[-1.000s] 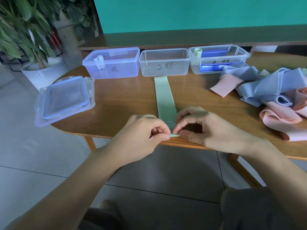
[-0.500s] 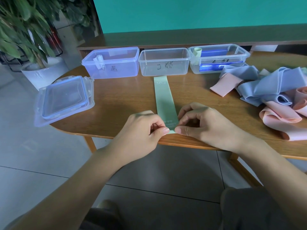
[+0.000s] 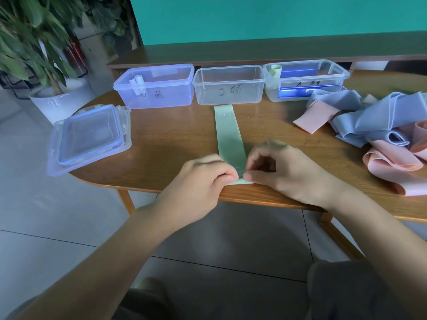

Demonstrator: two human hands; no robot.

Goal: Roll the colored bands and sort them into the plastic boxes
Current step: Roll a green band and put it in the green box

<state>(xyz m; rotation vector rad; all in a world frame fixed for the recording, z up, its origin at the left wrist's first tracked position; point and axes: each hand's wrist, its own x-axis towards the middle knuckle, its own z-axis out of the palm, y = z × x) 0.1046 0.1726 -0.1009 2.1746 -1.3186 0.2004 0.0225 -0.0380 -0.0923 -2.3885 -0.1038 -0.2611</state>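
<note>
Green band flat on wooden table, near end pinched by left hand and right hand. Beyond the pinch, three plastic boxes; right of it, loose bands.

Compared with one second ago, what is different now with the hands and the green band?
Little changed: both hands crept slightly up the green band, still pinching its near end. No roll is visible yet. The boxes and the band pile stayed put.

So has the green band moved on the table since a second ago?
No. The green band keeps its far end just in front of the middle box; both hands pinch its near end.
</note>
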